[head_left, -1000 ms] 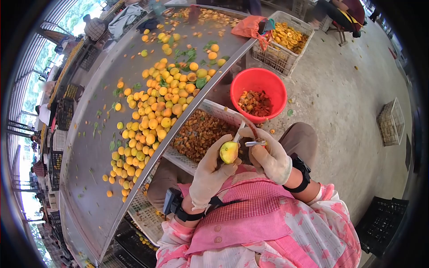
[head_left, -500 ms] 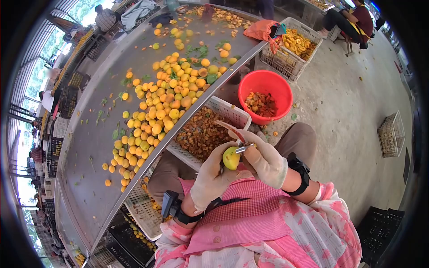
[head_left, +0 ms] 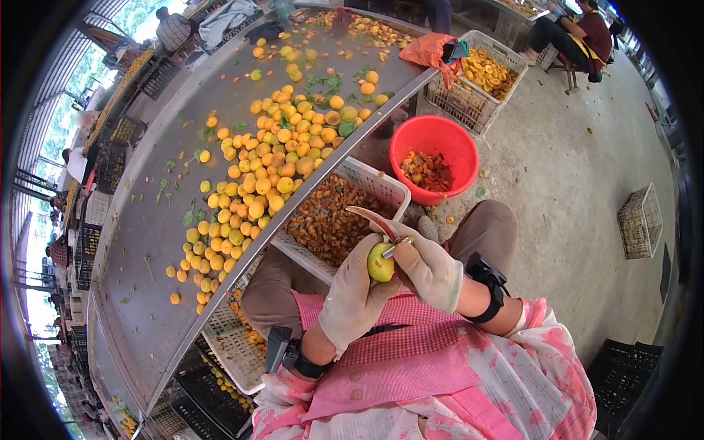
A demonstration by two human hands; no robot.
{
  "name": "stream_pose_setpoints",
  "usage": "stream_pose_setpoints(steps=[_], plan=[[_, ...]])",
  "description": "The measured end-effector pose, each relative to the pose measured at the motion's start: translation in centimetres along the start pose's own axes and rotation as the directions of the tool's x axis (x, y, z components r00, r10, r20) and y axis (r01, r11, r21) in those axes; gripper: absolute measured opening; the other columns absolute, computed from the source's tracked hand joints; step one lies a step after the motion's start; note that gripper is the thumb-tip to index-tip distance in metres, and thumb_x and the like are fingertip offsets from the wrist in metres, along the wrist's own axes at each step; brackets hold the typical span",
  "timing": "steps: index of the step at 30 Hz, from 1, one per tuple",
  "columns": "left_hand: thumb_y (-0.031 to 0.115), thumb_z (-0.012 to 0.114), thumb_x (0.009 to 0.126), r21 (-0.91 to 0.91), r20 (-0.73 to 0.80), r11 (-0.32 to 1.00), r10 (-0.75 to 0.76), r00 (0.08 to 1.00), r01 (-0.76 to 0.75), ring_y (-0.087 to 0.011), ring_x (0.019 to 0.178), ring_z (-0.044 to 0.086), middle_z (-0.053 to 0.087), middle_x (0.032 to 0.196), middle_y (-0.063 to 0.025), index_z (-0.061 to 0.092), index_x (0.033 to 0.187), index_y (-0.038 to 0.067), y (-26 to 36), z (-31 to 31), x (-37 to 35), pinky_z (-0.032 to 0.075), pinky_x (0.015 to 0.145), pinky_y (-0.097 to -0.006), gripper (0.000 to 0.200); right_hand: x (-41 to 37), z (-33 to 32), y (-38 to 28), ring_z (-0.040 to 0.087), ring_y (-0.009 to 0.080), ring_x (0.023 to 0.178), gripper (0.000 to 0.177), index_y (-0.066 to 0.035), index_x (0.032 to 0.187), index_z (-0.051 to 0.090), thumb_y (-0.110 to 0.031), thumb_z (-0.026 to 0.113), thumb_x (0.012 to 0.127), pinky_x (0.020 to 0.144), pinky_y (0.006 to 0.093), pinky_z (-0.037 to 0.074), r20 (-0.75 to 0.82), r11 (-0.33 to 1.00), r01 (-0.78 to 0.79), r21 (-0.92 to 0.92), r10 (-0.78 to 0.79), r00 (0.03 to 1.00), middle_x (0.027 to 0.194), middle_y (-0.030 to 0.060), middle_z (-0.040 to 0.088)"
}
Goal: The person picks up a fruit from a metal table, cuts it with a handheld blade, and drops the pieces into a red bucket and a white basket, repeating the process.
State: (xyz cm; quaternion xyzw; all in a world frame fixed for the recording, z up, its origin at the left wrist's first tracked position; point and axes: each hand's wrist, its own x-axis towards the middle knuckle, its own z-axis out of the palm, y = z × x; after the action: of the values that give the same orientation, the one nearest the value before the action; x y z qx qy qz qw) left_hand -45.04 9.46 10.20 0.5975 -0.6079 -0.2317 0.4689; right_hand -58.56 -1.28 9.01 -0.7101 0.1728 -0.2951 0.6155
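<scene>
In front of my chest, my left hand (head_left: 359,293), in a pale glove, is closed around a yellow-green apricot (head_left: 380,262). My right hand (head_left: 431,273), also gloved, grips a curved knife (head_left: 378,221) whose reddish blade points up and left. A short silver metal piece (head_left: 396,247) sticks out by the right thumb and touches the fruit's upper side. Right-hand fingers behind the fruit are partly hidden. Many loose apricots (head_left: 264,169) lie on the metal table (head_left: 147,242) to the left.
Below the hands' far side stands a white crate (head_left: 400,192) of brown pits. Beyond it are a red bucket (head_left: 473,150) with scraps and a crate (head_left: 480,121) of cut fruit. A black crate (head_left: 623,381) sits at the lower right. Other people sit farther away.
Both hands stay together on the apricot, which has turned slightly and shows a pale spot near the metal piece. The knife has shifted a little left with the right hand.
</scene>
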Motion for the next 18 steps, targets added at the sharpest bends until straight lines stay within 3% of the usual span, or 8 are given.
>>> stream_pose_setpoints(steps=[1,2,3,7,9,13,16,18], plan=[[0.027,0.068,0.089,0.000,0.000,1.000,-0.001,1.000,0.001,-0.0432,0.107,0.057,0.056,0.120,-0.0233,0.036,0.138,-0.001,0.0,0.0,0.1,0.046,0.090,-0.0461,0.065,-0.1,-0.3,-0.7,0.066,0.0223,0.070,0.061,-0.003,0.145,0.038,-0.048,0.038,0.103,0.061,0.0319,0.051,0.000,1.000,0.000,0.000,0.000,1.000,0.082,0.0122,0.066],[0.028,0.068,0.089,0.073,0.008,0.997,0.000,1.000,0.000,-0.0438,0.106,0.056,0.056,0.119,-0.0231,0.037,0.137,-0.001,-0.1,-0.1,0.3,0.046,0.089,-0.0474,0.064,-0.2,-1.0,-2.0,0.059,0.0185,0.060,0.056,-0.003,0.138,0.043,-0.047,0.037,0.103,0.053,0.0295,0.045,0.086,0.942,-0.295,0.160,0.285,0.955,0.077,0.0096,0.062],[0.028,0.068,0.089,0.146,0.017,0.989,-0.002,1.000,-0.001,-0.0445,0.105,0.056,0.056,0.118,-0.0228,0.037,0.136,0.000,-0.1,-0.2,0.4,0.046,0.088,-0.0487,0.063,-0.2,-1.3,-2.8,0.052,0.0146,0.050,0.052,-0.003,0.131,0.049,-0.046,0.037,0.104,0.044,0.0270,0.039,0.213,0.775,-0.566,0.282,0.525,0.824,0.072,0.0069,0.058],[0.028,0.068,0.088,0.181,0.045,0.982,-0.055,0.997,0.046,-0.0455,0.104,0.054,0.055,0.117,-0.0234,0.039,0.134,0.001,-0.5,-0.1,0.8,0.046,0.087,-0.0497,0.061,-0.1,-1.5,-1.3,0.037,0.0090,0.040,0.045,-0.005,0.105,0.054,-0.046,0.037,0.103,0.037,0.0240,0.026,0.290,0.616,-0.658,0.432,0.596,0.749,0.062,0.0010,0.046],[0.020,0.070,0.087,0.120,0.076,0.986,-0.128,0.989,0.118,-0.0392,0.108,0.058,0.058,0.117,-0.0211,0.041,0.135,0.000,-1.0,0.1,0.7,0.046,0.092,-0.0420,0.060,-0.1,-1.8,-0.8,0.034,0.0092,0.038,0.047,-0.006,0.088,0.047,-0.050,0.037,0.102,0.036,0.0256,0.025,0.400,0.443,-0.738,0.509,0.638,0.658,0.056,-0.0004,0.039],[0.029,0.065,0.093,-0.113,0.103,0.985,-0.121,0.987,0.133,-0.0405,0.110,0.056,0.055,0.122,-0.0215,0.038,0.137,0.001,-1.5,0.6,0.5,0.045,0.094,-0.0439,0.059,-0.3,-1.7,-0.9,0.036,0.0096,0.038,0.049,-0.007,0.087,0.047,-0.053,0.037,0.100,0.035,0.0250,0.028,0.309,0.601,-0.681,0.418,0.611,0.729,0.053,-0.0003,0.038],[0.024,0.064,0.094,-0.136,0.098,0.974,-0.169,0.981,0.181,-0.0280,0.113,0.056,0.057,0.122,-0.0161,0.039,0.139,-0.001,-1.6,0.7,0.3,0.042,0.099,-0.0362,0.057,-0.1,-2.2,-1.3,0.038,0.0102,0.038,0.050,-0.007,0.086,0.046,-0.054,0.036,0.100,0.035,0.0251,0.030,0.345,0.614,-0.696,0.373,0.605,0.718,0.053,0.0006,0.039],[0.020,0.063,0.095,-0.189,0.100,0.966,-0.161,0.982,0.177,-0.0259,0.113,0.056,0.056,0.126,-0.0148,0.038,0.141,-0.001,-1.4,0.7,0.5,0.042,0.100,-0.0363,0.057,-0.2,-2.5,-1.0,0.041,0.0107,0.038,0.050,-0.004,0.105,0.054,-0.049,0.033,0.102,0.035,0.0255,0.033,0.356,0.631,-0.689,0.356,0.591,0.724,0.054,0.0014,0.041]])
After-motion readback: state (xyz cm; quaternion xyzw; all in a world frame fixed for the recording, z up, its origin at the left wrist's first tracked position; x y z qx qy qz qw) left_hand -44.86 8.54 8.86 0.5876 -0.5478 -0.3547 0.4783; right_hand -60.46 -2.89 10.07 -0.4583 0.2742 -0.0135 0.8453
